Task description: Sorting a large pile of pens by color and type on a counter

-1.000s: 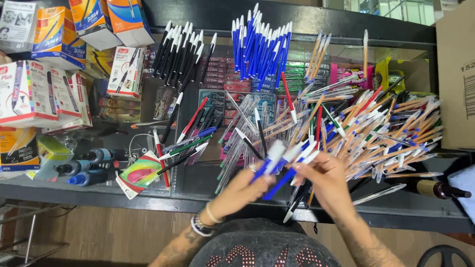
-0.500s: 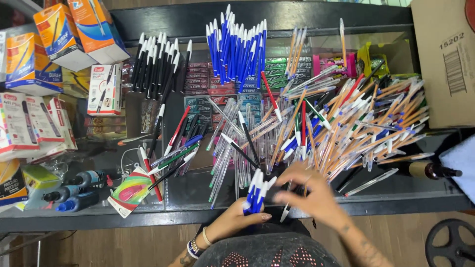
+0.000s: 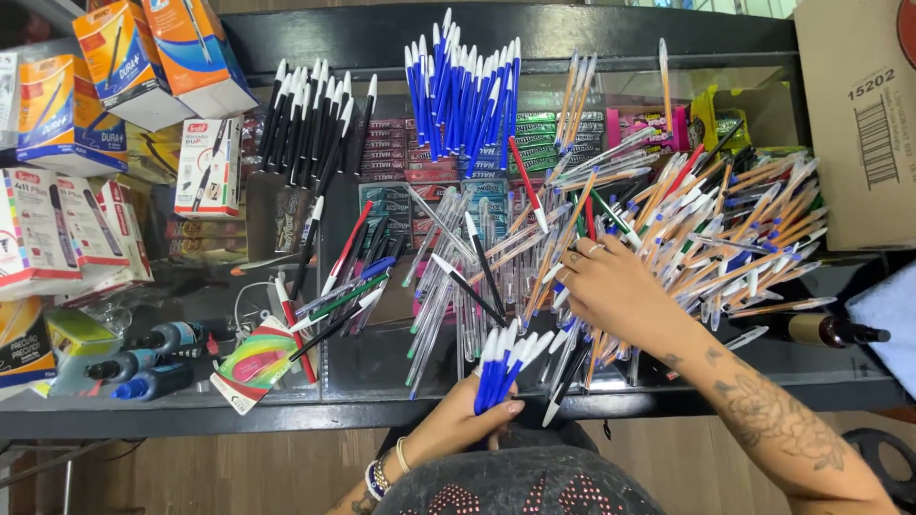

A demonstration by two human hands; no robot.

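Observation:
My left hand point(image 3: 469, 423) is closed around a bunch of blue-capped pens point(image 3: 504, 360), held upright near the counter's front edge. My right hand point(image 3: 607, 283) reaches forward into a big loose heap of mixed pens point(image 3: 706, 229) on the right of the glass counter point(image 3: 363, 353), fingers spread among orange and clear barrels; whether it grips one is unclear. A sorted row of blue pens point(image 3: 463, 95) lies at the back centre. A row of black pens point(image 3: 320, 119) lies left of it.
Boxes of pens point(image 3: 124, 57) and marker packs point(image 3: 57, 229) crowd the left side. Ink bottles point(image 3: 143, 362) lie at front left. A cardboard box point(image 3: 854, 124) stands at the right. A dark bottle point(image 3: 835, 331) lies at the right front.
My right hand has moved from the front edge up into the mixed heap. My left hand has pulled back toward me with the blue bunch, now standing more upright.

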